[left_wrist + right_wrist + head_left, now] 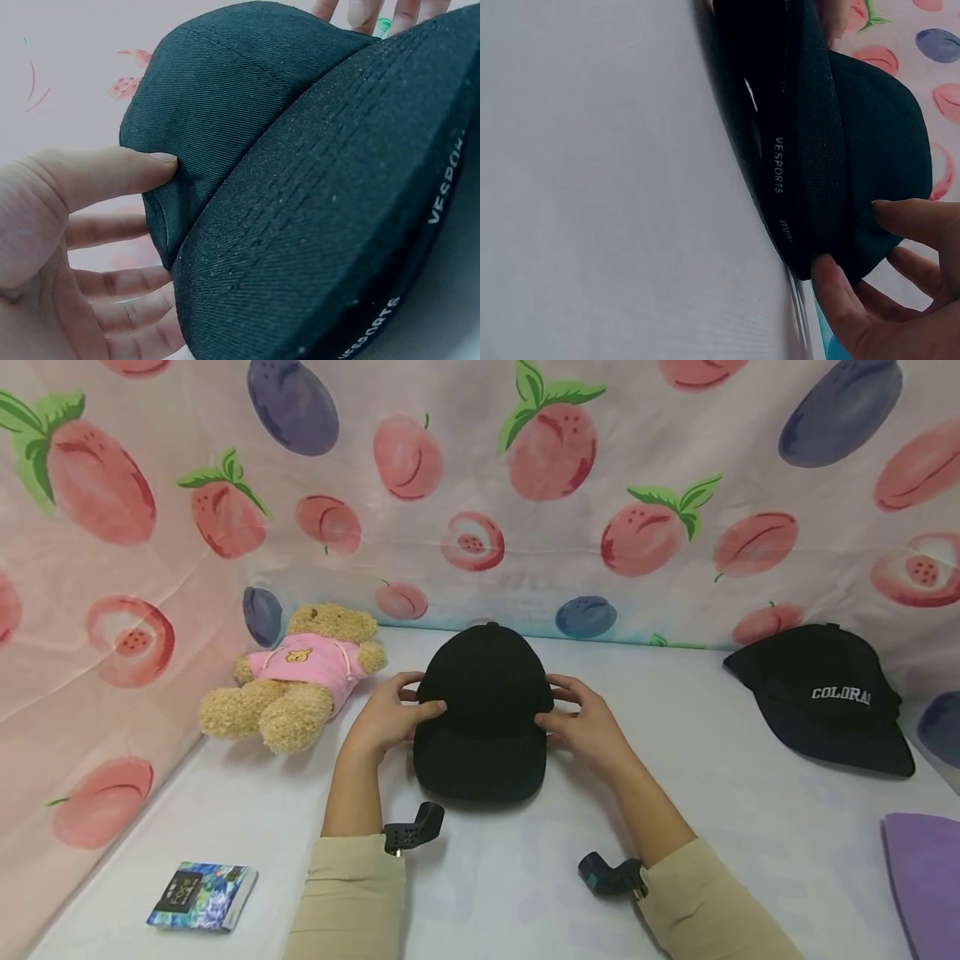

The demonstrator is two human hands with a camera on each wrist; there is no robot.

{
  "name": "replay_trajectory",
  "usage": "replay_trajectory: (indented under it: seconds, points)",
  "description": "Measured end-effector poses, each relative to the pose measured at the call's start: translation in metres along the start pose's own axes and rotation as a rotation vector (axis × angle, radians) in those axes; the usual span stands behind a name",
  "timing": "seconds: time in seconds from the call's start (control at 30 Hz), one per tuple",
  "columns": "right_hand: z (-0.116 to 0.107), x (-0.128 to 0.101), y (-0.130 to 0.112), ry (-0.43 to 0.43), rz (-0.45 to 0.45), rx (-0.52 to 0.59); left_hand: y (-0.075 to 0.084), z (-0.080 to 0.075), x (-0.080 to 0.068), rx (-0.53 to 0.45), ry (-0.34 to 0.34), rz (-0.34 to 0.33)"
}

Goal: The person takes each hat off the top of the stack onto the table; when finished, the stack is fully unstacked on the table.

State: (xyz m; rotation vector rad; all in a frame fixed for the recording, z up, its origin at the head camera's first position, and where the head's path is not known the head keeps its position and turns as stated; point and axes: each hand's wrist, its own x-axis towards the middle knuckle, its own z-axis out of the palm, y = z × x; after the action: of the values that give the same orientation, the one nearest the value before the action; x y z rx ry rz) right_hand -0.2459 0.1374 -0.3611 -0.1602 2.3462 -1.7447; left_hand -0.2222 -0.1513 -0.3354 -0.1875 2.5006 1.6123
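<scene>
A fruit-printed cloth (555, 456) is hanging behind the plain black cap (483, 693), and a white table (487, 877) is stretching out around it. A teddy bear (303, 668) in a pink top is lying to the plain cap's left; a lettered black cap (832, 702) is sitting well to its right. The plain cap is pointing its brim toward the person, its crown sitting between both hands; whether the brim is touching the table, I cannot tell. The left hand (392, 717) is gripping the crown's left side, thumb pressing above the brim; the right hand (588, 727) is gripping the right side. A small patterned book (206, 897) is lying front-left of the plain cap.
</scene>
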Motion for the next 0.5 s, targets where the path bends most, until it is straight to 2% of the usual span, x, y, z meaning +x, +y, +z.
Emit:
replay_trajectory:
  seconds: [0.5]
  points:
    - [-0.0002,-0.0011,-0.0015,-0.001,-0.015,0.044,0.0064,0.0,-0.0024,0.002,-0.013,-0.004]
